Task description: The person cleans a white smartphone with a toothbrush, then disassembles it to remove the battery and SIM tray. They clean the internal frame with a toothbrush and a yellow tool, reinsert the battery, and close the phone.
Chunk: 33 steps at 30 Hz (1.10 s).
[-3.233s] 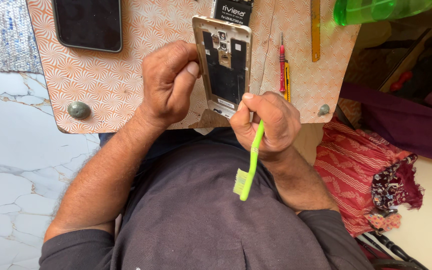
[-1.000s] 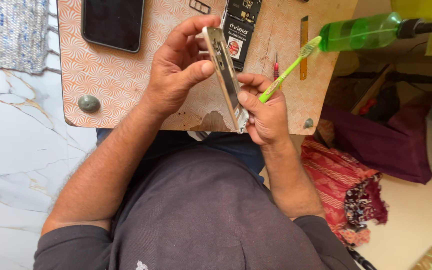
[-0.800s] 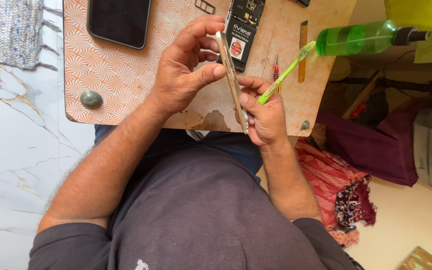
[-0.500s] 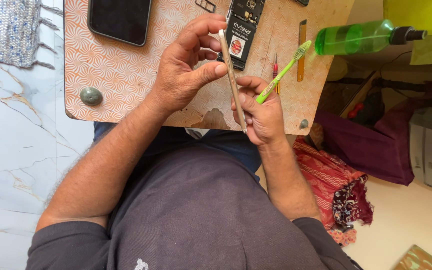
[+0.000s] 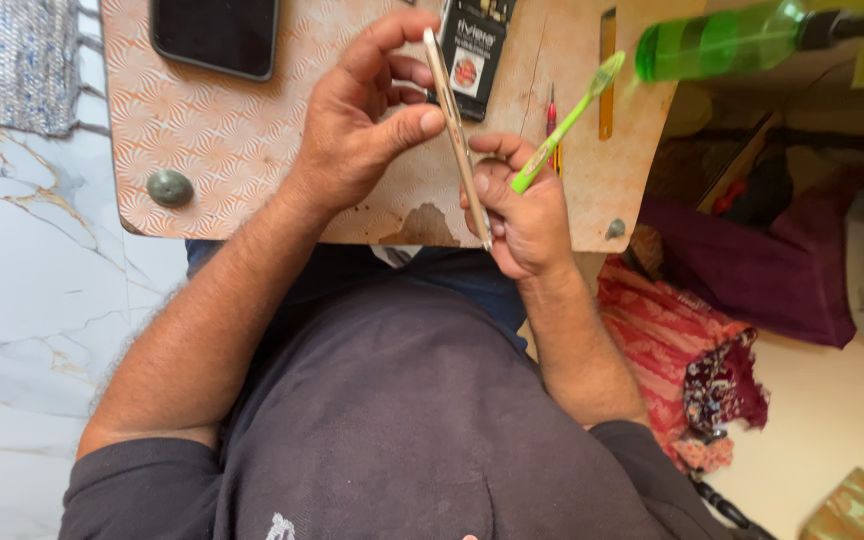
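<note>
Fingers of the left hand [image 5: 362,130] curl around a slim phone body [image 5: 457,135] turned edge-on at upper centre, thumb pressing its near side; its face is hidden. Right hand [image 5: 522,210] pinches the phone's lower end and clasps a green toothbrush [image 5: 567,120]. Behind lies a patterned board [image 5: 212,130], its top cut off. A dark phone [image 5: 214,35] sits upper left, well apart, and a green bottle [image 5: 722,42] upper right.

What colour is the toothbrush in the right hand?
Light green: the toothbrush in the right hand shows clearly in the head view.
</note>
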Each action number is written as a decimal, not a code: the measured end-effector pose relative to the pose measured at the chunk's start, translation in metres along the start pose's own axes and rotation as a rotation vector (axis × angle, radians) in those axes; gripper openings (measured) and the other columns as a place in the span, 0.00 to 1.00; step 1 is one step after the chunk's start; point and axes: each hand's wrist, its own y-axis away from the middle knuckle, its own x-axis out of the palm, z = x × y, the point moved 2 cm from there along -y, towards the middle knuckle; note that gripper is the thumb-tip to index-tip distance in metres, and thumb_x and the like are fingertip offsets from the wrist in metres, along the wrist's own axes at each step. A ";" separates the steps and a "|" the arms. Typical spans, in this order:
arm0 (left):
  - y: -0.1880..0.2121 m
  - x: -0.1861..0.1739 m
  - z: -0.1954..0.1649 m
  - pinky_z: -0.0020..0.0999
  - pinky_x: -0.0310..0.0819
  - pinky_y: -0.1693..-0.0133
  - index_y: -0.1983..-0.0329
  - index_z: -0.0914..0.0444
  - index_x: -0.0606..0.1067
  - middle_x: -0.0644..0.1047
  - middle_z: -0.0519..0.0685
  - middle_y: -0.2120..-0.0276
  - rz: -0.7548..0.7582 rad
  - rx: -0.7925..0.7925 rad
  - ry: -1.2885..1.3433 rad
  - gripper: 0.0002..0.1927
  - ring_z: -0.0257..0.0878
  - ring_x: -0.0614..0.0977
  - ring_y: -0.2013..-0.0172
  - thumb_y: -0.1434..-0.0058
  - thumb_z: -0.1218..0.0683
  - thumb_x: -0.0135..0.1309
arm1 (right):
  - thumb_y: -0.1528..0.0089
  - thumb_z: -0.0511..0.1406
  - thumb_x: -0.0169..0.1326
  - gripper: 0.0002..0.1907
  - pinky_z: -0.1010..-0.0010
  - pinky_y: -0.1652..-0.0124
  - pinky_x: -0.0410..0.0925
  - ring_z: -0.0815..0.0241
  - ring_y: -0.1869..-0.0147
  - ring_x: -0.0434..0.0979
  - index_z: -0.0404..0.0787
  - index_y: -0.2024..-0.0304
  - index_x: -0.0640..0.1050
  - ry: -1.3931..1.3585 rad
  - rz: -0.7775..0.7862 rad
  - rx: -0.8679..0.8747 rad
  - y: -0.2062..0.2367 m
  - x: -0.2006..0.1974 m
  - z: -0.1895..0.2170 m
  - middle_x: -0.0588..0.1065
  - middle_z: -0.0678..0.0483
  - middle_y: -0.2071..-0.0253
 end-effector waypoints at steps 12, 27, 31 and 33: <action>0.001 0.002 -0.006 0.34 0.77 0.43 0.26 0.60 0.62 0.69 0.48 0.32 0.009 -0.113 0.250 0.30 0.36 0.77 0.49 0.24 0.51 0.61 | 0.34 0.26 0.58 0.14 0.78 0.79 0.60 0.70 0.78 0.65 0.32 0.47 0.72 -0.038 -0.055 -0.096 0.004 0.009 0.003 0.74 0.53 0.69; 0.002 0.011 -0.031 0.40 0.76 0.35 0.36 0.72 0.70 0.77 0.57 0.43 0.110 -0.314 0.579 0.25 0.45 0.81 0.43 0.32 0.55 0.59 | 0.29 0.25 0.59 0.15 0.79 0.57 0.72 0.69 0.58 0.77 0.36 0.42 0.70 0.446 -0.004 -0.499 -0.019 0.026 -0.014 0.76 0.53 0.59; 0.002 0.010 -0.029 0.40 0.80 0.39 0.40 0.71 0.72 0.78 0.55 0.47 0.036 -0.290 0.569 0.22 0.44 0.82 0.46 0.30 0.54 0.61 | 0.29 0.26 0.55 0.16 0.76 0.54 0.71 0.67 0.53 0.74 0.35 0.39 0.70 0.744 -0.027 -0.524 -0.004 0.028 -0.001 0.74 0.50 0.52; 0.003 0.011 -0.029 0.40 0.81 0.39 0.40 0.70 0.72 0.78 0.54 0.46 0.015 -0.260 0.525 0.25 0.43 0.82 0.46 0.30 0.49 0.64 | 0.31 0.28 0.50 0.19 0.74 0.58 0.69 0.67 0.58 0.71 0.35 0.37 0.69 0.826 -0.072 -0.456 0.012 0.025 0.008 0.73 0.50 0.52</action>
